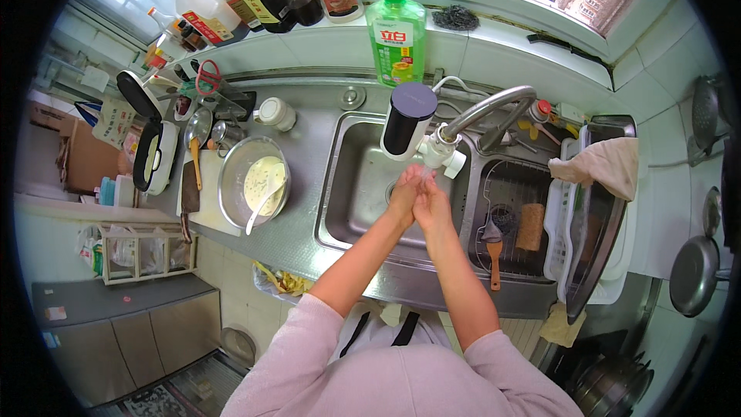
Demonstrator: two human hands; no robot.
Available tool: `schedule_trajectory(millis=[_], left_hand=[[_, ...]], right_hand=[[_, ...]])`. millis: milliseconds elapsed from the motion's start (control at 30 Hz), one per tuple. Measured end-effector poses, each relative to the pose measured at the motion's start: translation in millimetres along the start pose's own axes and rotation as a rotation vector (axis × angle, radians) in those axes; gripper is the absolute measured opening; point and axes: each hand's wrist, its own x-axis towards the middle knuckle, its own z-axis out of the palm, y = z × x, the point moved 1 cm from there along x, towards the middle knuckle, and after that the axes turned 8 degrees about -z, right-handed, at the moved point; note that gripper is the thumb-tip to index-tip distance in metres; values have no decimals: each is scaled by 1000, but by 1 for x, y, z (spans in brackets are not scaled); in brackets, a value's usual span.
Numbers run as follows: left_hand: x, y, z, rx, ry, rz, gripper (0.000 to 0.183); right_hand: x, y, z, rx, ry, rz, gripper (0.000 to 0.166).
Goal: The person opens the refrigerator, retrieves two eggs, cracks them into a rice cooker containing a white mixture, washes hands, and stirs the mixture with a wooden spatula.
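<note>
My left hand [407, 190] and my right hand [429, 197] are held side by side, touching, beneath a tap-mounted water filter [408, 119]. Water streams from the white outlet onto my cupped palms, and neither hand holds any object. Below them lies the stainless steel sink basin [359, 202], its drain partly hidden behind my left hand. The curved metal faucet [492, 101] carries the filter with its black-and-white housing. On the counter to the left, a steel mixing bowl [226, 185] contains pale batter with green flecks and a white spoon [268, 200].
Left of the bowl, a cleaver [190, 188] lies on a cutting board [217, 217]. A green dish soap bottle [396, 40] stands behind the filter. The smaller right basin has a wire rack, a sponge [530, 226] and a wooden-handled brush [494, 255]. Dish racks [561, 231] stand farther right.
</note>
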Motion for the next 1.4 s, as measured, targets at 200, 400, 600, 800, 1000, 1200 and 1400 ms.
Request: schedule_trajectory(millis=[200, 400, 600, 800, 1000, 1200, 1400], left_hand=[[31, 2, -20, -116, 48, -365, 41], [15, -10, 13, -16, 4, -463, 40], [19, -10, 9, -217, -8, -264, 18], [12, -5, 11, -286, 238, -254, 34], [-15, 10, 15, -90, 299, -375, 57], [-31, 3, 35, 171, 199, -466, 59], [-74, 26, 93, 294, -100, -507, 58]], right_hand=[[-33, -7, -19, -1019, -441, -450, 35], [-23, -40, 26, -2222, -487, -284, 31], [-14, -50, -7, -418, -244, 40, 20], [17, -165, 26, -1807, -265, -945, 35], [49, -224, 27, -2632, 152, -1162, 35], [16, -200, 29, -2655, 155, -918, 42], [-154, -219, 133, -2261, -352, -1958, 18]])
